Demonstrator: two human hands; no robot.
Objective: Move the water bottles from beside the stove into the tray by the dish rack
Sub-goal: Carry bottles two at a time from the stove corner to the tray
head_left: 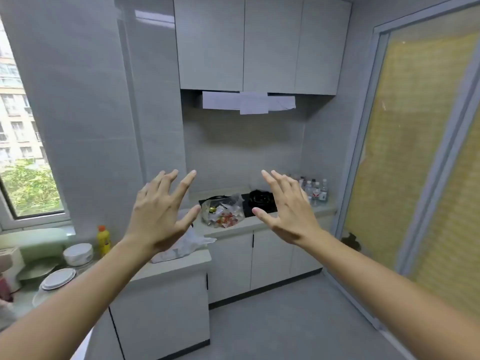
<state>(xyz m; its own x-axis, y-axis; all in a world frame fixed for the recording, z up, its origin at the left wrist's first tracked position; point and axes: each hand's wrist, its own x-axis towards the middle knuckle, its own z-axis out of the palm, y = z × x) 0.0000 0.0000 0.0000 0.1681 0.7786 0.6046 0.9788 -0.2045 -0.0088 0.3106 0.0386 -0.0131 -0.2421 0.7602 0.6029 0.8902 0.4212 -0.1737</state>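
Observation:
Several clear water bottles (316, 189) stand in the far right corner of the counter, just right of the black stove (259, 200). My left hand (161, 211) and my right hand (288, 211) are both raised in mid-air before me, fingers spread, holding nothing. My right hand partly hides the leftmost bottles. Both hands are well short of the counter. At the lower left, a dish rack area (46, 271) holds stacked plates and bowls; I cannot make out a tray there.
A clear plastic bag of rubbish (223, 213) lies on the counter left of the stove. A white bag (187, 245) sits on the near counter, a yellow bottle (103, 240) by the window. A sliding door (415, 152) is on the right. Grey floor lies ahead.

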